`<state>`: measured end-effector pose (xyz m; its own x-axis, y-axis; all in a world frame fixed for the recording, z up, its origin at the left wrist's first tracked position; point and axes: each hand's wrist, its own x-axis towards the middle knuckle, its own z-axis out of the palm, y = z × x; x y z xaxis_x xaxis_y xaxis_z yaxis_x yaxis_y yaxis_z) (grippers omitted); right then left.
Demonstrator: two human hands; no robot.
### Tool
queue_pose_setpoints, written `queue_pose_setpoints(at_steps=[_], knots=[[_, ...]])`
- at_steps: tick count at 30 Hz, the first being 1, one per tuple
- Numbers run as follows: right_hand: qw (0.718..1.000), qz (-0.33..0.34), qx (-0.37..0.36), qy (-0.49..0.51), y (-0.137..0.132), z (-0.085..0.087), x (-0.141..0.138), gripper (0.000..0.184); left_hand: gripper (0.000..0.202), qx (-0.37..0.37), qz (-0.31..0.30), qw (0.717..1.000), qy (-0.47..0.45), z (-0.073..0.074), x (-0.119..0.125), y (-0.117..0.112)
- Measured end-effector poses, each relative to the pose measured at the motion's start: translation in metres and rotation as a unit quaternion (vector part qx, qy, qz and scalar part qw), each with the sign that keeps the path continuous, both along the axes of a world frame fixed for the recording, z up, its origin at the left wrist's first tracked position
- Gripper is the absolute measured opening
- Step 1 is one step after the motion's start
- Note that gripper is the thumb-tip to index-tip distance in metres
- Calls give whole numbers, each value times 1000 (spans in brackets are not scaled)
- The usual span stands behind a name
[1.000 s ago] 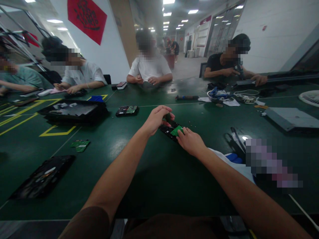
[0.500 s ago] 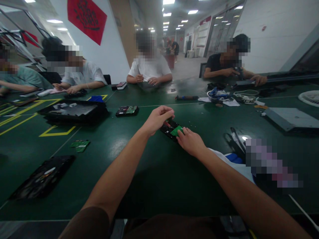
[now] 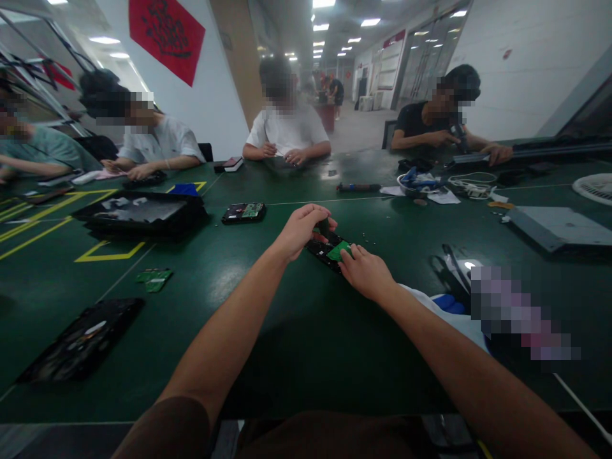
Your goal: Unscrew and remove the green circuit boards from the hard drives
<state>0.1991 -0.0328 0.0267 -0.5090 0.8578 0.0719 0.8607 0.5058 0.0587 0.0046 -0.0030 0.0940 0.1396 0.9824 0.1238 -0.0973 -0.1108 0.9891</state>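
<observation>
A black device housing (image 3: 319,250) lies slantwise on the green table, with a green circuit board (image 3: 338,250) in it. My left hand (image 3: 306,231) is over the housing's far left end, its fingers closed around a small dark flat piece (image 3: 324,225). The hand hides part of that piece, so I cannot tell whether it is joined to the housing. My right hand (image 3: 367,271) grips the near right end of the housing, thumb and fingertips at the edge of the circuit board. Several tiny screws (image 3: 367,240) are scattered just beyond.
Left of my arms are a loose circuit board (image 3: 153,278), a black panel (image 3: 81,341) and a black tray (image 3: 143,213). Another opened device (image 3: 243,212) sits farther back. A grey metal box (image 3: 559,228) stands at right. Several people work across the table (image 3: 296,357).
The dark piece in my left hand is tilted up and shows more between the fingers. My left fingers have shifted slightly; my right hand stays in place.
</observation>
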Motion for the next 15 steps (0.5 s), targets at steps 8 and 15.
queue_pose_setpoints(at_steps=[8, 15], knots=[[1000, -2, 1, 2, 1, -3, 0, 49, 19, -1, -4, 1000, -19, -1, 0, 0], [1000, 2, 5, 10, 1, -4, 2, 50, 28, 23, -7, 1000, -5, -4, 2, 1]])
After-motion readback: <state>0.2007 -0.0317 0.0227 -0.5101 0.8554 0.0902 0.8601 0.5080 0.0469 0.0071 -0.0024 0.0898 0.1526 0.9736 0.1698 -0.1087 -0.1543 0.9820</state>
